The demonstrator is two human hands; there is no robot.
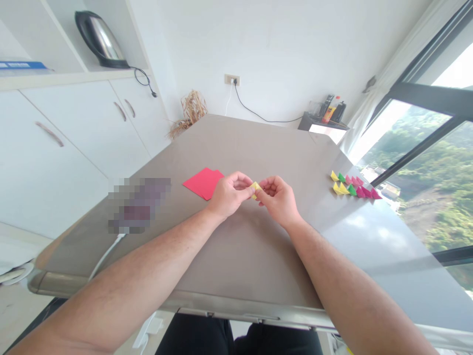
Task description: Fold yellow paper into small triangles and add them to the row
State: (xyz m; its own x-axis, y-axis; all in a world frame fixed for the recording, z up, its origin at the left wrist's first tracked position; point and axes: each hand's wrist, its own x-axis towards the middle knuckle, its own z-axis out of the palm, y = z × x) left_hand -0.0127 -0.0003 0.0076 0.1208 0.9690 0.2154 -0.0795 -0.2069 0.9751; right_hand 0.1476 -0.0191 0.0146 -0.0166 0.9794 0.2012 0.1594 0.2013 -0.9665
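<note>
Between my two hands, above the middle of the table (pixel 236 256), is a small folded piece of yellow paper (pixel 255 187). My left hand (pixel 232 192) pinches its left side with thumb and fingers. On the other side, my right hand (pixel 277 198) grips it the same way, fingers curled. Parts of the paper are hidden behind the fingertips. Red paper sheets (pixel 203 183) lie flat on the table just left of my left hand, partly covered by it. Far to the right stand two rows of small folded paper pieces (pixel 351 190) in yellow, green and pink.
A blurred-out object (pixel 138 204) with a white cable (pixel 107 256) lies on the table's left. Cabinets with a kettle (pixel 101 39) stand at left. Behind the table are dried stalks (pixel 192 108) and a small black stand with bottles (pixel 332 111). A window (pixel 424 128) is at right.
</note>
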